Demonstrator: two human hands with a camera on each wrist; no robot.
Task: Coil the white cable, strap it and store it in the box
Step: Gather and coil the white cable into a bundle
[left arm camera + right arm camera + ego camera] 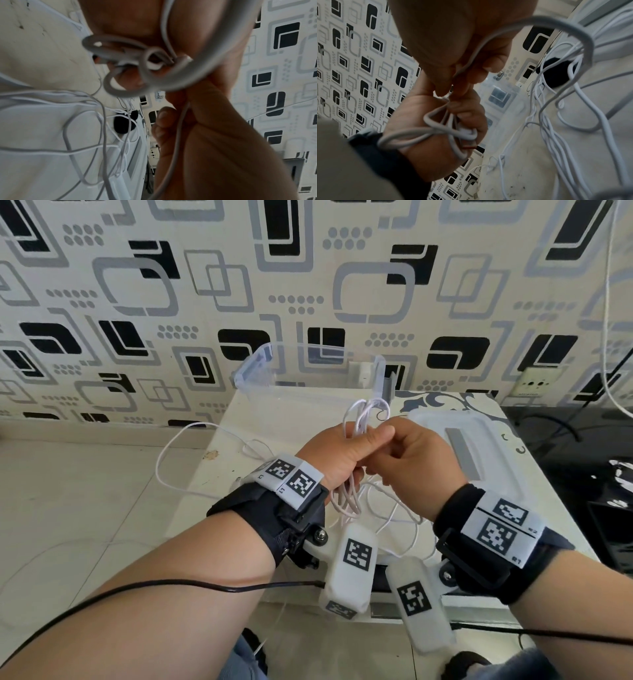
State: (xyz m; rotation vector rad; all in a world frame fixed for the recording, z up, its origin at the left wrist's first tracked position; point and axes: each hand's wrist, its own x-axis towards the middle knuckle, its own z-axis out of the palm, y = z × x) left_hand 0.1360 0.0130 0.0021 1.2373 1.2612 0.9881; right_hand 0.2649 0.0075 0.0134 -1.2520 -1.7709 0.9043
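Above table point(219, 440), cable point(363, 412) between fingers point(373, 436)

Two hands: left hand point(337, 453), right hand point(416, 463). One white cable point(364, 414), one clear plastic box point(260, 371), one lid point(479, 446), two wrist cameras point(352, 566).

White cable point(356, 419) loops being gripped in the left hand point(337, 455), a strand being pinched by the right hand point(416, 463), clear box point(308, 381) being left open behind on the table point(219, 474).
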